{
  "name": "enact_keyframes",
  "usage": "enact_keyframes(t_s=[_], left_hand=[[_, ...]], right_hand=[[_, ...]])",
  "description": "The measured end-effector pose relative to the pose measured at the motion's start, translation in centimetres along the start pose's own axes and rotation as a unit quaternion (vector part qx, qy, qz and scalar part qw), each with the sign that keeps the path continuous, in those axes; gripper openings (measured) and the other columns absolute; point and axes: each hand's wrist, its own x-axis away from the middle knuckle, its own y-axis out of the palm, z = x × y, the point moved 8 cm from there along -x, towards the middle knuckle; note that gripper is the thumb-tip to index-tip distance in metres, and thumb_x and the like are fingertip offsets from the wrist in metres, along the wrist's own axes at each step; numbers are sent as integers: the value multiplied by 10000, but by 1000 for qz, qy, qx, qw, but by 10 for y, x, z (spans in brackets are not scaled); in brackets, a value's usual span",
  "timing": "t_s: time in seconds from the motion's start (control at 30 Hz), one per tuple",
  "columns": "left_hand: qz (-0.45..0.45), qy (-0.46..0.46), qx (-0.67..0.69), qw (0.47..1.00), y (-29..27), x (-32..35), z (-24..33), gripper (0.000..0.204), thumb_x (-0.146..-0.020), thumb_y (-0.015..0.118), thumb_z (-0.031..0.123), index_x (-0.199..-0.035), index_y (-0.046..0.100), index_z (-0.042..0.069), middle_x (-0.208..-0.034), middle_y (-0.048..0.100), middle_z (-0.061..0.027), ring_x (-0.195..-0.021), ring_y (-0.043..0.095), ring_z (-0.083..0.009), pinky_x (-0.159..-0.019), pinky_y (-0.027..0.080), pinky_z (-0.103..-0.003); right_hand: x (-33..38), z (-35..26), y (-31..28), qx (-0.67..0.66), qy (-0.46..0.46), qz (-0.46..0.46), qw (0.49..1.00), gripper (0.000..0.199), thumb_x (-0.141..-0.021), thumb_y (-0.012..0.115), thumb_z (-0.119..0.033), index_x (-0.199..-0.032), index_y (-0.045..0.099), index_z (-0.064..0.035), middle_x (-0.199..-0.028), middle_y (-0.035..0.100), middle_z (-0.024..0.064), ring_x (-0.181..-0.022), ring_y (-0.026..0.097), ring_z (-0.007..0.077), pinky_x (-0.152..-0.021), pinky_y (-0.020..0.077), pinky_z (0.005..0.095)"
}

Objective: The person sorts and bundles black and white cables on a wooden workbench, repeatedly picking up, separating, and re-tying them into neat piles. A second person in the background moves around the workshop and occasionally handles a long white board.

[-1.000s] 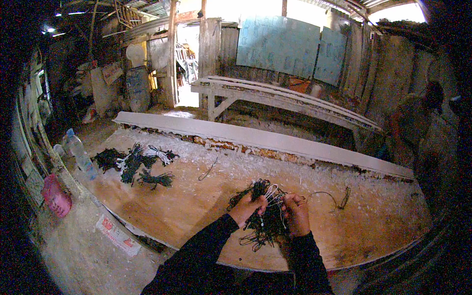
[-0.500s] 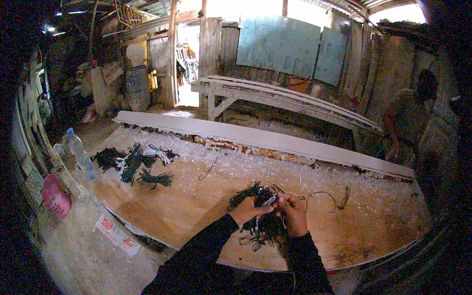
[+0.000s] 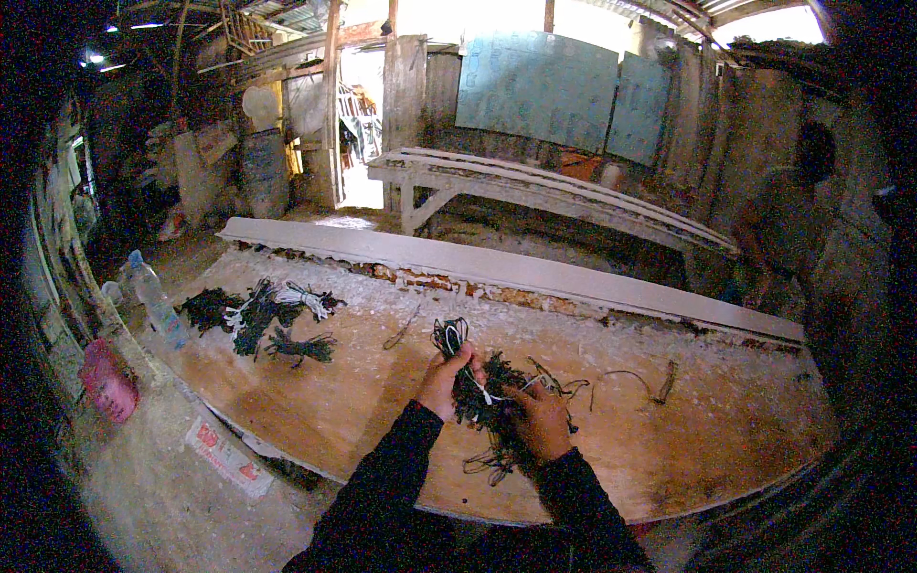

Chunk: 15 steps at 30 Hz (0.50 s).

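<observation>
My left hand is closed round a small looped bundle of black cords, raised off the wooden tabletop. A white cord runs from that bundle toward my right hand, whose fingers are pinched on it. Beneath and between both hands lies a tangled pile of black cords. Toward the far left of the table sit several black cord bundles, along with a white bundle.
A long pale plank edges the table's far side, with whitish flakes before it. Loose strands lie to the right. A plastic bottle stands at left, near a pink bag. Beyond are a bench and another person.
My left hand has moved left and up, lifting a looped black bundle from the pile. My right hand has shifted slightly left and down, and the white cord now stretches between them.
</observation>
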Motion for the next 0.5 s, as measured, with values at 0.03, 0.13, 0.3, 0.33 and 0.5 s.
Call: enact_keyframes(t_s=[0.03, 0.13, 0.3, 0.33, 0.5], left_hand=[[-6, -16, 11, 1000, 0, -1, -3, 145, -855, 561, 211, -845, 498, 81, -680, 491, -12, -577, 490, -133, -540, 435, -288], [-31, -33, 36, 998, 1, -2, -7, 131, -864, 547, 206, -840, 486, 92, -643, 439, 4, -553, 446, -115, -525, 394, -267], [-41, -26, 48, 998, 2, -3, -9, 127, -868, 540, 205, -821, 475, 107, -634, 422, 14, -545, 425, -99, -521, 376, -252], [-22, -46, 24, 998, -1, -2, -14, 133, -866, 545, 210, -813, 476, 110, -631, 421, 16, -543, 426, -95, -520, 378, -249], [8, -129, -58, 990, -4, 2, -37, 114, -853, 569, 221, -876, 508, 128, -614, 453, 32, -520, 437, -76, -482, 389, -222]], right_hand=[[1, -4, -2, 7, -12, 3, 1000, 427, -605, 654, -33, -1018, 615, -134, -886, 580, 140, -818, 564, 330, -724, 459, 399], [3, -8, -7, 23, -2, 3, 1000, 408, -591, 653, -33, -986, 627, -134, -896, 586, 131, -847, 557, 320, -753, 442, 405], [4, -8, -37, 26, 13, 147, 989, 239, -633, 644, -34, -856, 642, -119, -864, 611, 95, -829, 557, 285, -775, 403, 375], [5, -9, -42, 15, 6, 178, 984, 210, -648, 643, -38, -846, 639, -111, -843, 614, 89, -820, 556, 278, -771, 395, 369], [11, -5, -55, -123, 14, 266, 956, 96, -714, 635, -71, -810, 629, -69, -758, 621, 80, -771, 551, 258, -743, 372, 355]])
